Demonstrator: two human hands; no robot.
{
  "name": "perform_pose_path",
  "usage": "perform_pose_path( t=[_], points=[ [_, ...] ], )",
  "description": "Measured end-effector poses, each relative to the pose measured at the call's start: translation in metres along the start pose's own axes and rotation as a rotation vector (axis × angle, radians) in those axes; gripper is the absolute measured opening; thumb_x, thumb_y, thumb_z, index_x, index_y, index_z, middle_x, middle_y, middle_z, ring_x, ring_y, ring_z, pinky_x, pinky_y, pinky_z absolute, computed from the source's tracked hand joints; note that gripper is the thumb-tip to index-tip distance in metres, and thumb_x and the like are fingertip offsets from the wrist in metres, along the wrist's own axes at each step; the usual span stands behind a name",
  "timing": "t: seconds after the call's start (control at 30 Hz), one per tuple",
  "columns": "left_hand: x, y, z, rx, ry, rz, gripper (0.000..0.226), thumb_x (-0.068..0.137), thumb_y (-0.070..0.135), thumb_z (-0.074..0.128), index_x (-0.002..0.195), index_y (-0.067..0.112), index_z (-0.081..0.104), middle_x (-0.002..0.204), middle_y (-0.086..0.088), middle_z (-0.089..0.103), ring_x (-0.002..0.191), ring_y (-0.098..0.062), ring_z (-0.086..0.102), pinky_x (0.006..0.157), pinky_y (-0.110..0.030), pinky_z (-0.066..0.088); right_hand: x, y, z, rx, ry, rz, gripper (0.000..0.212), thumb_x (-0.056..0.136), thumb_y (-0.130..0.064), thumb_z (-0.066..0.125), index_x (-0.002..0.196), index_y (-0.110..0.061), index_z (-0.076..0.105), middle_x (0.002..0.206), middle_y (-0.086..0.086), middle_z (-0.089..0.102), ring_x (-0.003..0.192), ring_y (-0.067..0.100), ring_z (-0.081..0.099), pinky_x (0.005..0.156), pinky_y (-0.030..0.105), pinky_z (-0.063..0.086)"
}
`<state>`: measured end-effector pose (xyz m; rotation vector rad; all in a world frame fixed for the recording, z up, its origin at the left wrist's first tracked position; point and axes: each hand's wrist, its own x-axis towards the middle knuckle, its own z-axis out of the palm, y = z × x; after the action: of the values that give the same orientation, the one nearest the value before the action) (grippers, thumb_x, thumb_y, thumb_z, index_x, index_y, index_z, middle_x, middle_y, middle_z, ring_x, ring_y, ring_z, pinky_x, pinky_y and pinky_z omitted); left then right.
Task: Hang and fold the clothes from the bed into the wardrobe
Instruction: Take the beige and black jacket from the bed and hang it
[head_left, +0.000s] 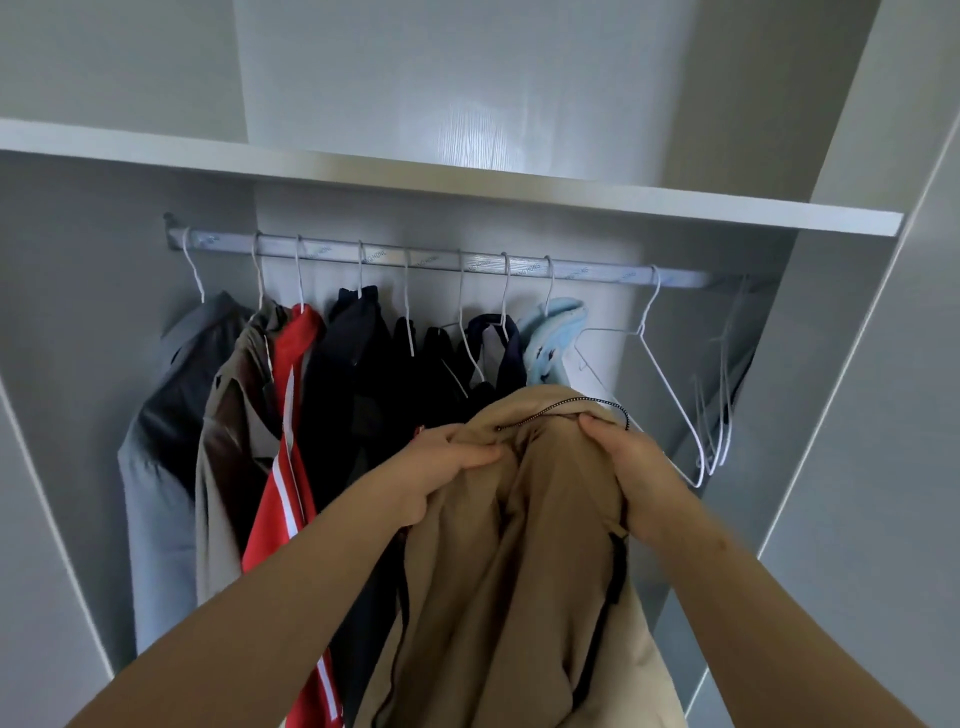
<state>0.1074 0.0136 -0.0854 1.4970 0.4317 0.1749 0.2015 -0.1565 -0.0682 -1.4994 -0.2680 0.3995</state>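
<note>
I hold a beige jacket (524, 561) up in front of the open wardrobe. My left hand (447, 467) grips its upper edge on the left, and my right hand (631, 473) grips the edge on the right, beside a dotted black drawstring (571, 402). An empty white wire hanger (654, 364) hangs on the metal rail (441, 257) just behind the jacket's top; its lower part is hidden by my right hand. The jacket's lower half drops out of view.
Several garments hang on the rail: a grey one (171, 415), a brown one (234, 415), a red one (291, 441), dark ones (363, 389), a light blue one (550, 338). Spare hangers (722, 410) bunch at the right end. A white shelf (467, 176) runs above.
</note>
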Motion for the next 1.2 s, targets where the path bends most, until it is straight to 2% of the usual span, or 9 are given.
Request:
perform_pose_path(
  t=[0.13, 0.27, 0.4, 0.53, 0.63, 0.73, 0.83, 1.0, 1.2],
  points=[
    [0.003, 0.012, 0.0, -0.201, -0.036, -0.029, 0.019, 0.081, 0.023, 0.069, 0.099, 0.017, 0.068, 0.092, -0.007, 0.073, 0.082, -0.02, 0.069, 0.069, -0.03, 0.055, 0.01, 0.001, 0.001, -0.068, 0.011, -0.052, 0.005, 0.086, -0.029, 0.064, 0.083, -0.025, 0.063, 0.091, 0.002, 0.067, 0.089, 0.02, 0.062, 0.082, 0.033, 0.049],
    [0.004, 0.027, 0.002, -0.305, 0.066, -0.043, 0.012, 0.084, 0.025, 0.066, 0.091, 0.015, 0.068, 0.086, -0.009, 0.07, 0.079, -0.022, 0.065, 0.067, -0.031, 0.052, 0.02, 0.005, -0.008, -0.38, -0.095, -0.122, 0.009, 0.086, -0.032, 0.064, 0.083, -0.023, 0.066, 0.087, -0.001, 0.068, 0.079, 0.008, 0.062, 0.06, 0.012, 0.048],
    [0.008, 0.045, 0.003, -0.291, 0.147, -0.062, 0.012, 0.085, 0.02, 0.065, 0.083, 0.008, 0.067, 0.063, -0.01, 0.069, 0.066, -0.023, 0.063, 0.061, -0.031, 0.051, 0.039, 0.007, -0.021, -0.671, -0.163, -0.077, 0.028, 0.083, -0.031, 0.067, 0.103, -0.011, 0.065, 0.107, 0.006, 0.063, 0.101, 0.021, 0.058, 0.082, 0.026, 0.04],
    [0.011, 0.053, 0.008, -0.366, 0.178, -0.113, 0.018, 0.085, 0.021, 0.064, 0.081, 0.003, 0.066, 0.064, -0.013, 0.067, 0.066, -0.025, 0.061, 0.059, -0.035, 0.05, 0.06, 0.013, -0.037, -0.661, 0.007, -0.163, 0.017, 0.085, -0.017, 0.063, 0.102, -0.015, 0.064, 0.107, 0.007, 0.063, 0.095, 0.019, 0.055, 0.079, 0.027, 0.04],
    [0.016, 0.055, 0.01, -0.379, 0.177, -0.153, 0.021, 0.085, 0.022, 0.065, 0.078, 0.002, 0.067, 0.059, -0.013, 0.067, 0.063, -0.025, 0.062, 0.055, -0.036, 0.048, 0.078, 0.016, -0.054, -0.914, 0.204, -0.189, 0.016, 0.083, -0.024, 0.061, 0.098, -0.02, 0.066, 0.106, 0.009, 0.064, 0.097, 0.027, 0.058, 0.083, 0.032, 0.046],
    [0.023, 0.059, 0.009, -0.415, 0.212, -0.169, 0.025, 0.086, 0.022, 0.063, 0.07, 0.002, 0.066, 0.053, -0.011, 0.066, 0.053, -0.024, 0.063, 0.048, -0.034, 0.052, 0.095, 0.01, -0.067, -1.122, 0.35, -0.163, 0.021, 0.081, -0.017, 0.051, 0.096, -0.014, 0.065, 0.109, 0.017, 0.058, 0.101, 0.035, 0.051, 0.084, 0.034, 0.042],
    [0.032, 0.064, 0.012, -0.444, 0.262, -0.162, 0.027, 0.087, 0.021, 0.061, 0.066, 0.004, 0.063, 0.047, -0.009, 0.063, 0.052, -0.023, 0.061, 0.046, -0.033, 0.05, 0.114, 0.01, -0.081, -1.222, 0.327, -0.148, 0.028, 0.083, -0.016, 0.049, 0.107, -0.011, 0.063, 0.119, 0.018, 0.052, 0.11, 0.037, 0.046, 0.089, 0.035, 0.04],
    [0.048, 0.068, 0.021, -0.472, 0.323, -0.156, 0.025, 0.09, 0.02, 0.057, 0.069, 0.008, 0.062, 0.05, -0.008, 0.062, 0.061, -0.02, 0.056, 0.052, -0.035, 0.044, 0.137, 0.017, -0.1, -1.002, 0.335, -0.197, 0.049, 0.083, -0.008, 0.059, 0.131, -0.009, 0.048, 0.13, 0.021, 0.045, 0.119, 0.036, 0.043, 0.098, 0.039, 0.036],
    [0.066, 0.065, 0.03, -0.427, 0.384, -0.123, 0.056, 0.089, 0.023, 0.057, 0.034, 0.013, 0.063, 0.044, -0.005, 0.061, 0.057, -0.018, 0.056, 0.055, -0.032, 0.044, 0.162, 0.02, -0.103, -0.722, 0.228, 0.012, 0.071, 0.084, 0.001, 0.055, 0.146, -0.009, 0.02, 0.131, 0.026, 0.046, 0.105, 0.039, 0.056, 0.082, 0.036, 0.046]
  ],
)
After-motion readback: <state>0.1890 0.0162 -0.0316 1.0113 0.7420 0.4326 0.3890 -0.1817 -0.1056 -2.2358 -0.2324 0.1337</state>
